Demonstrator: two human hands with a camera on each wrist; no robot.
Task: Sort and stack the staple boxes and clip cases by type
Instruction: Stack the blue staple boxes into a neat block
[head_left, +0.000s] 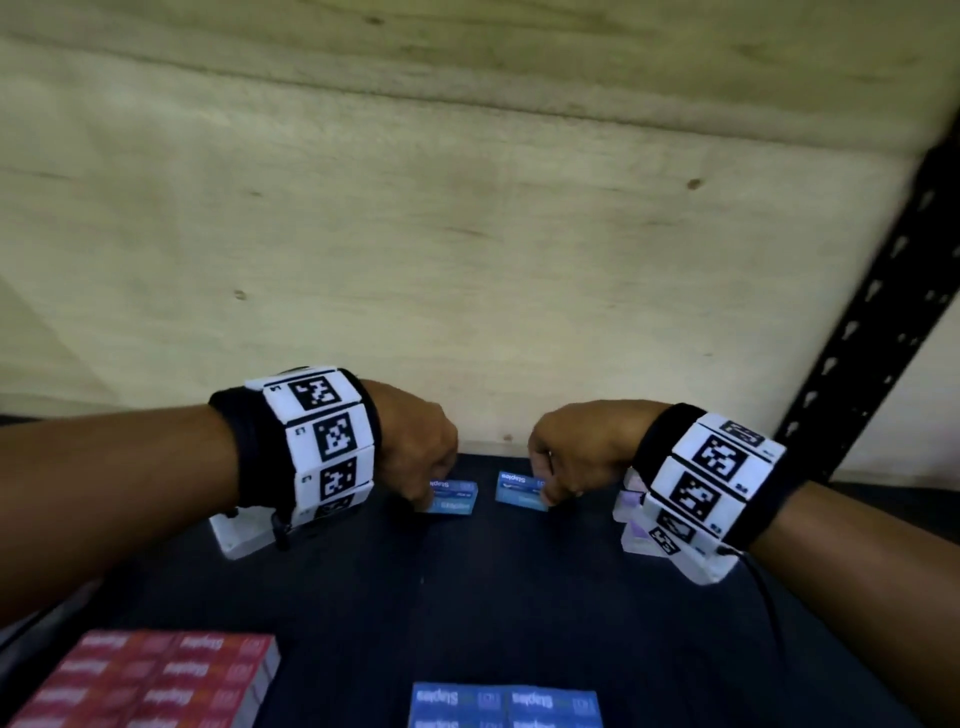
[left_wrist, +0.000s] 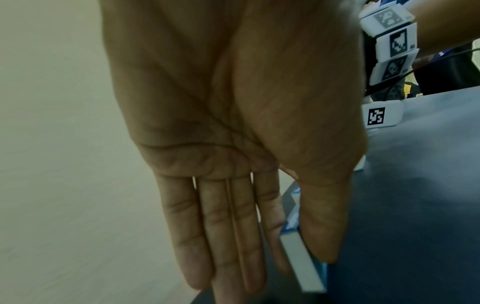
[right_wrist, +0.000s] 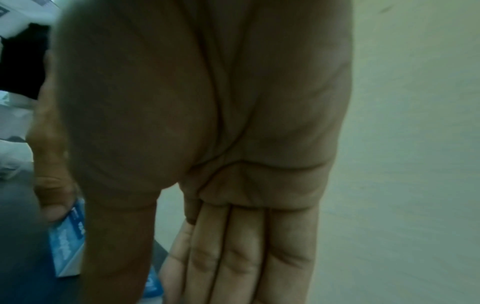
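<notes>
Clearly two pinches at once, up at twelve o'clock on the dark table (head_left: 519, 597); left hand (head_left: 415, 447) clamping one blue staple box (head_left: 453, 497) between thumb and straight fingers, right hand (head_left: 571, 452) clamping a second blue staple box (head_left: 522, 491) likewise; boxes just apart, both apparently low on the tabletop. Blue stack (head_left: 506, 704) waiting at six o'clock, red stack (head_left: 145, 680) at seven o'clock. Likely trouble: thin edge grips, so a box could twist or slip out on the lift; could also knock the blue stack askew if set down crooked; the right wristband sits close to pale cases (head_left: 631, 512) at three o'clock, so a careless swing might topple them. Head view hides the fingertips behind knuckles; left wrist view shows the thumb (left_wrist: 322, 226) flat along the box (left_wrist: 302, 265) and its grey end face; right wrist view shows the thumb (right_wrist: 55, 207) on the box (right_wrist: 68, 246).
</notes>
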